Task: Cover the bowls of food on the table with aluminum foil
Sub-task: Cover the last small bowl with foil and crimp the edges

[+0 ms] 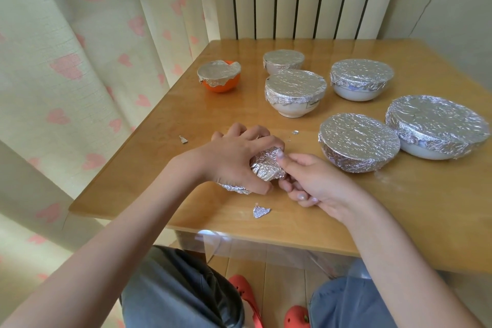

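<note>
We press our left hand [237, 160] down over a small bowl wrapped in crinkled silver aluminum foil [267, 168], fingers spread and curled round its top and near side, so that only the foil on its right flank and a strip under the palm show. Our right hand [308, 181] meets it from the right, the thumb [281, 156] laid on the foil and the other fingers curled beneath, pinching the foil edge against the bowl. Just in front of both hands, toward us, lies a small torn scrap of foil [261, 212] on the light wooden table [399, 208]; a smaller scrap [183, 139] lies left of the left hand and a tiny crumb of foil [295, 132] just beyond the right. Right of the right hand stand two foil-topped white bowls, a nearer medium one [358, 142] and a wider shallow one [436, 128], close together. Beyond the hands sit three more foil-covered white bowls [295, 92] and, further left, a small orange bowl [219, 76] whose foil leaves part of its far rim bare. A cream curtain with pink hearts [80, 61] hangs left of the left arm.
</note>
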### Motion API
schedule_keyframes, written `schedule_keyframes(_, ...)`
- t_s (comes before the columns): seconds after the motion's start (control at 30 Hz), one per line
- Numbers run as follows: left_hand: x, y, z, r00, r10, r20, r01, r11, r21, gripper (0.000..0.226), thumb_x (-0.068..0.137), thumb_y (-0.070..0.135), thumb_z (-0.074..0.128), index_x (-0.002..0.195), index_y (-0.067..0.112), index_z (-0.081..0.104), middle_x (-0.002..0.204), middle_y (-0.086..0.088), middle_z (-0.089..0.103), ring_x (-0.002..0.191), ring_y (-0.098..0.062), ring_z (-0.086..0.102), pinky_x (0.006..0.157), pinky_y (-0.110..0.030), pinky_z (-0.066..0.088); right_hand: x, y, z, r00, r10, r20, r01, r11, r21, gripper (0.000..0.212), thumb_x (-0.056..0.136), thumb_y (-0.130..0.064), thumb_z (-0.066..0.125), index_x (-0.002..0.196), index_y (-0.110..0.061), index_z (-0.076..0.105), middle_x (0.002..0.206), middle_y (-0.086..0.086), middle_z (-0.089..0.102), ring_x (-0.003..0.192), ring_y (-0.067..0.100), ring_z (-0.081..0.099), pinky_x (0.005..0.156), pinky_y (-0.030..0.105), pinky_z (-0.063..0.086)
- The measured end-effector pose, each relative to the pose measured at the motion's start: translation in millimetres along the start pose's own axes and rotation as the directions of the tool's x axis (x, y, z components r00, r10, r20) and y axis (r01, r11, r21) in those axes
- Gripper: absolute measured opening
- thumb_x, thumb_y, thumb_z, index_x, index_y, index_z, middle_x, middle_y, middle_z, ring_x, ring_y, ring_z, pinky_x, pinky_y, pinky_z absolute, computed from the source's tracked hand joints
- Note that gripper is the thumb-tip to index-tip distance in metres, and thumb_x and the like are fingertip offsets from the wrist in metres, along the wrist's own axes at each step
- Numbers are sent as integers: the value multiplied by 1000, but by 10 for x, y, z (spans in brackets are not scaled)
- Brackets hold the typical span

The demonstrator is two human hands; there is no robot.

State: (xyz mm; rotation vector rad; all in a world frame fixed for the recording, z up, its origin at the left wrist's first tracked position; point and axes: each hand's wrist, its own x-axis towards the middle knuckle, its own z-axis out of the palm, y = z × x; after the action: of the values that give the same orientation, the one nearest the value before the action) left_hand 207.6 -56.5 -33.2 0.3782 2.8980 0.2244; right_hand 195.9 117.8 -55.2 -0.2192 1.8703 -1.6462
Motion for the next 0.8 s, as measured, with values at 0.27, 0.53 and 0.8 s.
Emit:
schedule_keyframes(0.27,2,1,-9,1000,2,7,-2,1000,2,72,60,63,54,126,58,25,137,24,24,125,-15,21,88,-38,22,-43,-47,15,997,62,-43,-64,996,-61,41,99,-43,39,80,-7,46,54,8,49,32,8,33,29,14,18)
schedule_keyframes(0.53,-4,-1,-11,1000,-3,14,3,1000,-7,70,60,62,55,124,59,26,136,23,24,124,-15,21,89,-38,23,-270,285,179,758,-512,-404,295,822,-487,31,96,-13,49,123,-23,61,110,-5,68,89,6,67,63,39,59)
schedule_keyframes(0.8,-15,15,-21,1000,-3,8,3,1000,-13,70,58,62,54,123,58,28,134,24,25,125,-16,22,88,-39,23,-323,237,313,905,-266,-331,269,962,-37,46,96,4,39,133,-19,53,121,-13,60,104,-4,59,84,16,52)
